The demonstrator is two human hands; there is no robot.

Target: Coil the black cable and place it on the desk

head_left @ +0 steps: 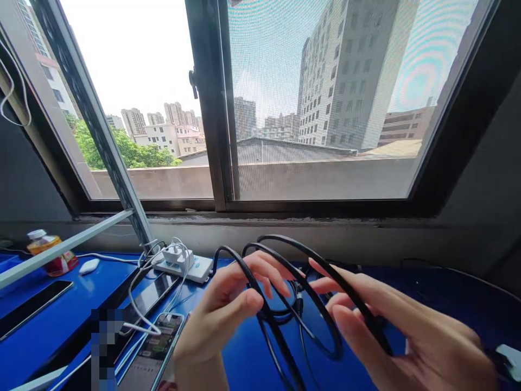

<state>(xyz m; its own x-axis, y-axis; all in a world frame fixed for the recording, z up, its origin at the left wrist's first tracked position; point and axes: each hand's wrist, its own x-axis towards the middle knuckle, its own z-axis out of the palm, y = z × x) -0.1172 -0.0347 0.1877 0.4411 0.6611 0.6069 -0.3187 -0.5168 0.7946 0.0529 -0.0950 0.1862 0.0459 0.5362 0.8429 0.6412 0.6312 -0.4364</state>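
Thumb and fingers of the left hand (pixel 222 317) curl loosely round black cable (pixel 336 347); the right hand (pixel 411 317) has another strand between thumb and fingers. Several loops are made, but they stand apart, uneven, with no tie visible on them; gathering them evenly looks undone. The cable is smooth, fairly thick and springy-looking, held over the blue desk (pixel 240 358), its near part running out of view at the bottom. One strand seems to rise from the power strip (pixel 201 269). Left of that lies a phone (pixel 158 339); behind, the window (pixel 222 136).
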